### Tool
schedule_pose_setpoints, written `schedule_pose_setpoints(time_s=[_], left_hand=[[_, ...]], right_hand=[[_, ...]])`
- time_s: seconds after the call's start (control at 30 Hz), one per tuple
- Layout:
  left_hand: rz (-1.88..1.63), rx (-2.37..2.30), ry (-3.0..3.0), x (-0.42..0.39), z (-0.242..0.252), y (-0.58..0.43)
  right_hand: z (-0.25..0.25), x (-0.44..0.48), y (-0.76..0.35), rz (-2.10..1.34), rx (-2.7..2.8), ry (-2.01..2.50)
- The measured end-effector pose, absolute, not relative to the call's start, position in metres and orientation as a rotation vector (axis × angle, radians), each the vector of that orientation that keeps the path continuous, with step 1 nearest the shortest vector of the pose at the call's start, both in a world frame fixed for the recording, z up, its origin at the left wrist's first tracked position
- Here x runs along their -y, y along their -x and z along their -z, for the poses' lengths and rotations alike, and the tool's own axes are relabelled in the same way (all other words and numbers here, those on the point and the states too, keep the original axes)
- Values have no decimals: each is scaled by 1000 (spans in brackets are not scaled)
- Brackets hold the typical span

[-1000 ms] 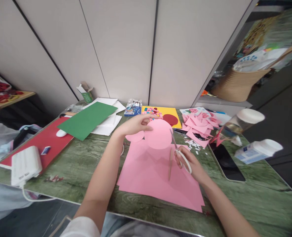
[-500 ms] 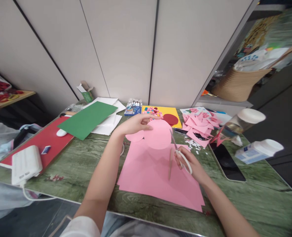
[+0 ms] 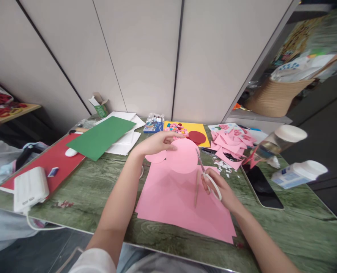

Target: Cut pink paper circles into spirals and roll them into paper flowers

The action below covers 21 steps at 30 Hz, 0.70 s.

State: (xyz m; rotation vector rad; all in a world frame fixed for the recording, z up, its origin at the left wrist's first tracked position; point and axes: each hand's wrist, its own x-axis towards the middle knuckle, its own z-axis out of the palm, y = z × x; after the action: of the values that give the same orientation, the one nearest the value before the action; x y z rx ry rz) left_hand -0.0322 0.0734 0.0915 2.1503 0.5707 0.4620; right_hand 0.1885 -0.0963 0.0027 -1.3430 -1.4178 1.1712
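My left hand pinches the top edge of a large pink paper sheet, lifting its rounded, cut end above the green table. My right hand grips white-handled scissors, whose blades point up along the right edge of the rounded pink part. A thin wooden stick lies on the pink sheet just left of my right hand.
A green sheet on white papers and a red sheet lie at the left, with a white power bank. Markers, a yellow card, pink scraps, a phone and two bottles stand at the right.
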Motion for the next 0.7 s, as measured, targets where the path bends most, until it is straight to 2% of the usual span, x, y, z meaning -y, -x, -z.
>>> schedule_pose_setpoints(time_s=[0.7], left_hand=[[-453, -517, -2099, -75, -93, 35]], right_hand=[[-4, 96, -188, -1237, 1404, 1317]])
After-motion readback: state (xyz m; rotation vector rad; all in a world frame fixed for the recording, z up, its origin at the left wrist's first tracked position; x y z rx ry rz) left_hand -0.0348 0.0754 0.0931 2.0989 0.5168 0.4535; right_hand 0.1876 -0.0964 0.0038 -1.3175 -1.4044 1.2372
